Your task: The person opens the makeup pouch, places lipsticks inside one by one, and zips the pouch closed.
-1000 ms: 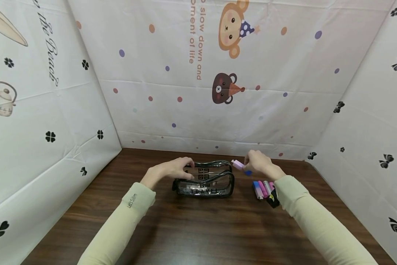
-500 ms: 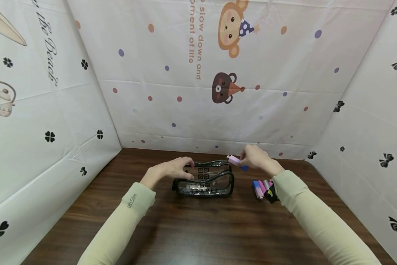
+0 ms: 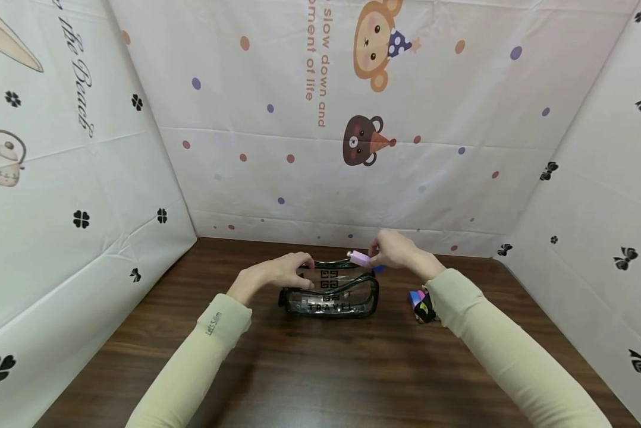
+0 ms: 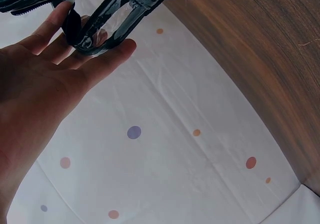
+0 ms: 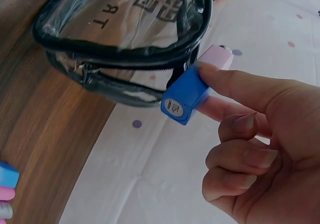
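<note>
A clear travel bag (image 3: 352,308) with black piping stands unzipped on the table. My left hand (image 3: 283,272) holds its left end by the mouth; the left wrist view has the fingers around the black rim (image 4: 100,48). My right hand (image 3: 398,249) pinches a blue-and-pink lipstick tube (image 5: 187,93) between thumb and index finger, the other fingers curled in. Its blue end, bearing a round label, faces the right wrist camera, and its pink end points left over the bag's right end in the head view. Tube and bag zipper lie close together; whether they touch I cannot tell.
Several blue, pink and silver tubes (image 3: 414,297) lie side by side to the right of the bag, partly hidden by the right wrist. Printed white sheets (image 3: 299,196) wall in the brown wooden table (image 3: 320,368) at the back and sides.
My right hand has moved left with the lipstick tube, from beside the bag to above its right end. The left hand and the bag have stayed in place.
</note>
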`<state>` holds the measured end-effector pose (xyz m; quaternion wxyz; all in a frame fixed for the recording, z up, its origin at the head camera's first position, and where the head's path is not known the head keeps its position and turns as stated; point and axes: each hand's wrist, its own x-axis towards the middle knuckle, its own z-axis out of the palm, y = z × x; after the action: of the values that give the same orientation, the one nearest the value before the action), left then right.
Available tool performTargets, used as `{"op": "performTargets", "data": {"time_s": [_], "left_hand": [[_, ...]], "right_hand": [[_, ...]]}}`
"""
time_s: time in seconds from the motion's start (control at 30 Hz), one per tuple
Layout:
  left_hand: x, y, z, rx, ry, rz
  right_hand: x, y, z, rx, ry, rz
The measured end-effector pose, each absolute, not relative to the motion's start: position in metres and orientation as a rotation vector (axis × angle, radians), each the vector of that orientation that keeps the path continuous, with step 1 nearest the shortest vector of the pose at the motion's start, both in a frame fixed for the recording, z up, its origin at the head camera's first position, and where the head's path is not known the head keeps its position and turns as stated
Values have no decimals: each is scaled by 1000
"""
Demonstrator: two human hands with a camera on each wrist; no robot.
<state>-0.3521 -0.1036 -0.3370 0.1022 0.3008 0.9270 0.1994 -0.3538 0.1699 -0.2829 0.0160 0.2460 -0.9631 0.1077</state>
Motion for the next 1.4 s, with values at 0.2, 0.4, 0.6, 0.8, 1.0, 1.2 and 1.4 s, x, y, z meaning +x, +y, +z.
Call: {"op": "performTargets", "data": {"time_s": [0.2,0.4,0.6,0.8,1.0,1.2,1.4], "left_hand": [[-352,-103,-337,886,2744,597],[-353,-102,-338,896,2751,589],[-353,-101,-338,904,2741,594],[-353,-102,-338,899,2740,597],[-354,-102,-339,899,2738,598],[-354,-103,-338,895,2748,586],[-353,-103,-338,889,2739,583]], "right_hand": [[-353,156,-283,867,-2963,302],[-353,144,-287,889,-2966,247],[-354,140,-294,871,-2988,206],[-355,139,-300,852,-3026,177],[-355,140,-303,847,-3069,183],[-354,139,-300,832,-3078,119],[-351,135,-299,809,-3071,13]]}}
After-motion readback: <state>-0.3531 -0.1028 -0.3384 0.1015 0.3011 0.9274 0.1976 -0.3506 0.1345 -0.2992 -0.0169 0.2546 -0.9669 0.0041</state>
